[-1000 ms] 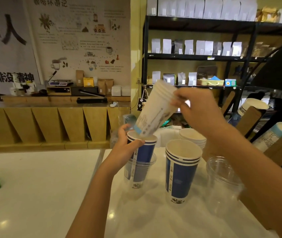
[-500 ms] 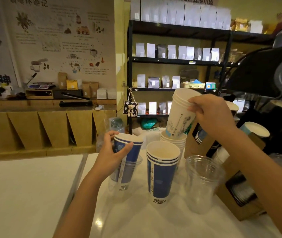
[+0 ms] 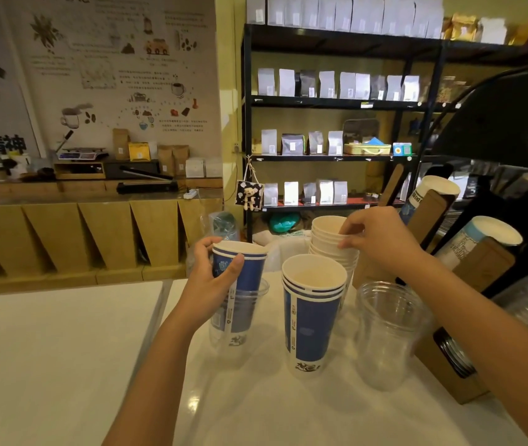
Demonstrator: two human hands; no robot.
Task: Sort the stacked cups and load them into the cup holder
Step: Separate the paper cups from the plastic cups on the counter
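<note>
My left hand [image 3: 212, 284] grips a blue paper cup stack [image 3: 246, 268] that sits inside a clear plastic cup [image 3: 240, 320] on the white counter. My right hand [image 3: 381, 238] pinches the rim of a white paper cup stack [image 3: 328, 243] nested on more white cups behind. A second blue cup stack [image 3: 312, 313] stands upright in the middle. A clear plastic cup stack [image 3: 388, 329] stands to its right. The brown cardboard cup holder [image 3: 485, 262] at the right holds tilted cup stacks in its slots.
The white counter [image 3: 63, 349] stretches left. A black shelf [image 3: 336, 104] with coffee bags stands behind. A dark machine [image 3: 507, 117] looms at the upper right above the holder. A wooden bar [image 3: 79, 233] runs along the back left.
My right hand has carried the white cups from above the left blue stack over to the right and lowered them onto the white stack behind. My left hand stays on the blue stack.
</note>
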